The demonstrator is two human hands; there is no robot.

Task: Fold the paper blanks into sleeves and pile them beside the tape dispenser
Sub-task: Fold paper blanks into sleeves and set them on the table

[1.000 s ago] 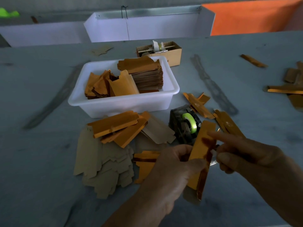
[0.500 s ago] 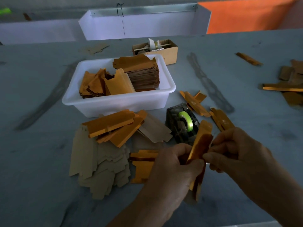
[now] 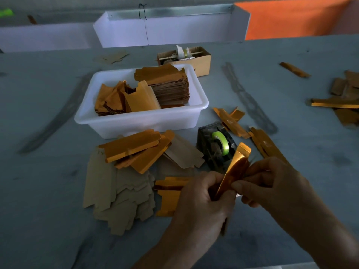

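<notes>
On the grey table point(image 3: 48, 191), at the left, a heap of brown paper blanks point(image 3: 116, 193) lies flat, with shiny orange folded sleeves point(image 3: 136, 148) on its far edge, in front of a white tub point(image 3: 139, 123) full of more blanks. Near the middle, the left hand point(image 3: 202, 199) grips the lower part of an orange blank point(image 3: 236, 169), held tilted just before the tape dispenser point(image 3: 215, 146). The right hand point(image 3: 272, 183) pinches the same blank from the right side.
</notes>
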